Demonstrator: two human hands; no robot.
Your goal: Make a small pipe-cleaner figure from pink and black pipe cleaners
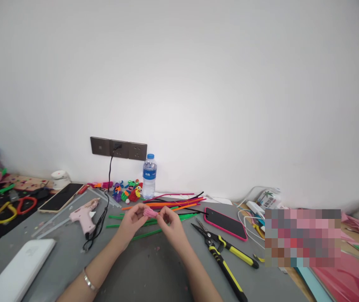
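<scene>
The left hand point(132, 221) and the right hand point(170, 221) meet above the grey bench point(148, 268), fingers of both pinching a small pink piece point(150, 213) between them. It seems a shaping step; next it needs a gentle, steady twist.

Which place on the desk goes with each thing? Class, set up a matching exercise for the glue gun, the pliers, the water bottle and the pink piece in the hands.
Things:
1. glue gun
2. pliers
3. water bottle
4. pink piece

Places:
A. at the wall, below the sockets
B. between the fingertips of both hands
C. right of the hands
D. left of the hands

Pairs: 1-D, 2-C, 3-A, 4-B
</scene>
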